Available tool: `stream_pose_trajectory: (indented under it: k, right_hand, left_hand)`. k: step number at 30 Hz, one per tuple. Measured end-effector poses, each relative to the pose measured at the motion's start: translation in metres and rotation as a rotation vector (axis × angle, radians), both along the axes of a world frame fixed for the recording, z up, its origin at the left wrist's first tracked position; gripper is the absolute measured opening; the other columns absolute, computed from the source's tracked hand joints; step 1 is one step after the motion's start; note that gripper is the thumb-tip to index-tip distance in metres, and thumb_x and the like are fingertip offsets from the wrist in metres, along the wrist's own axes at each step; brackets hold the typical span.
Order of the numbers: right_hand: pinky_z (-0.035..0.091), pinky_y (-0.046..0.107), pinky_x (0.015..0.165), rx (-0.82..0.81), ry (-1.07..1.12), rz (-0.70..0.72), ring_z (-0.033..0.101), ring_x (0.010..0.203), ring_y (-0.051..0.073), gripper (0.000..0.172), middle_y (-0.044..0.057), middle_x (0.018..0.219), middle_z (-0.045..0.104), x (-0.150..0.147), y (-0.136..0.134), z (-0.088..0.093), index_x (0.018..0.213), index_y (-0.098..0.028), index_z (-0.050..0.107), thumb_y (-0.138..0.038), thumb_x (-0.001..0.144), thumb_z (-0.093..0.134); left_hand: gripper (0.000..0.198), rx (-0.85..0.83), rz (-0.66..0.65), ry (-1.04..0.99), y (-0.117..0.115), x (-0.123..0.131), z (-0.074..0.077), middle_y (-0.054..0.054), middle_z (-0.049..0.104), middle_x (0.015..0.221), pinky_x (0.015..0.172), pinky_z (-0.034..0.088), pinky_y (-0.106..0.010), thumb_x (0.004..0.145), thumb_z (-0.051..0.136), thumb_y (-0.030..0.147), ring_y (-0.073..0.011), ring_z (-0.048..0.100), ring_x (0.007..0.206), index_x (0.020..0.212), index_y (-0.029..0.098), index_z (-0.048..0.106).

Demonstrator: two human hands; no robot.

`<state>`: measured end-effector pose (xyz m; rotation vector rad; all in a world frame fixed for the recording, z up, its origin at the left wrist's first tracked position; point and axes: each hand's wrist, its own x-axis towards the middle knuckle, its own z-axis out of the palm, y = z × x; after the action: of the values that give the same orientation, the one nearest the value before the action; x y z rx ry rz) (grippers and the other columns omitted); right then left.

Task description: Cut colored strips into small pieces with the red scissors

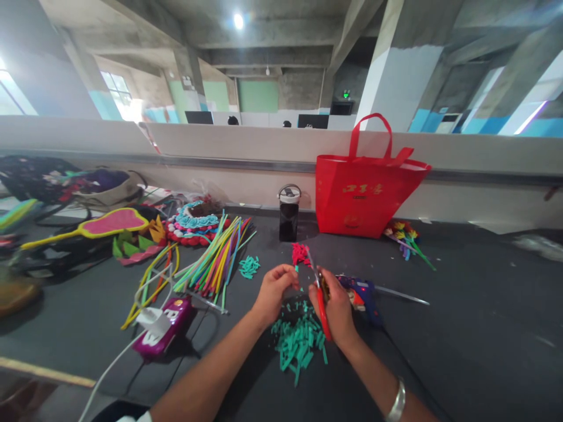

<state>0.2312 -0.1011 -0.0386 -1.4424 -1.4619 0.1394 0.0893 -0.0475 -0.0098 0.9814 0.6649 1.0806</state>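
Observation:
My left hand [276,291] is closed in a pinch on a small teal strip [297,268], mostly hidden by the fingertips. Close by on the right, my right hand [342,310] grips scissors [322,313] with red handles, the blades pointing up and away from me. Below both hands lies a loose pile of cut teal pieces [299,343], with smaller bits scattered above it. Just beyond the scissors' tips sits a small heap of red pieces [299,254]. Another little heap of teal pieces [249,267] lies left of my left hand.
Right of my right hand lies a dark blue glue gun [373,308] with a glue stick [404,295]. A bottle [288,221] and red bag [360,199] stand behind. Leftward are colourful strips [215,264], a purple power strip [165,331] with cable, and craft pieces [141,246].

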Motion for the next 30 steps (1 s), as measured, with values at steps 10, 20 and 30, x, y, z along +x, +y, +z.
stream_pose_trajectory:
  k: [10,20,30]
  right_hand:
    - [0.052,0.038,0.087,-0.049,-0.139,0.091,0.062,0.096,0.021,0.048,0.007,0.105,0.064,-0.012,0.002,-0.011,0.12,-0.021,0.057,-0.012,0.073,0.052]
    - [0.053,0.036,0.084,-0.046,-0.148,0.09,0.065,0.091,0.021,0.042,0.008,0.103,0.067,-0.012,0.001,-0.013,0.117,-0.019,0.058,-0.015,0.076,0.052]
    - [0.055,0.033,0.08,-0.004,-0.114,0.082,0.066,0.09,0.02,0.042,0.007,0.103,0.069,-0.013,0.0,-0.012,0.116,-0.02,0.061,-0.015,0.076,0.051]
  left_hand:
    - [0.017,-0.06,0.031,-0.15,-0.001,0.0,0.004,0.0,0.062,0.066,0.065,0.044,-0.022,0.068,0.073,0.028,-0.0102,0.055,0.06,0.071,0.015,0.062]
    - [0.017,-0.094,-0.007,-0.153,-0.003,0.001,0.0,0.001,0.061,0.063,0.06,0.043,-0.021,0.068,0.073,0.026,-0.0093,0.054,0.057,0.072,0.015,0.062]
    - [0.014,-0.07,-0.028,-0.17,-0.004,0.001,-0.001,0.0,0.062,0.063,0.061,0.043,-0.02,0.069,0.072,0.024,-0.0093,0.056,0.058,0.071,0.014,0.063]
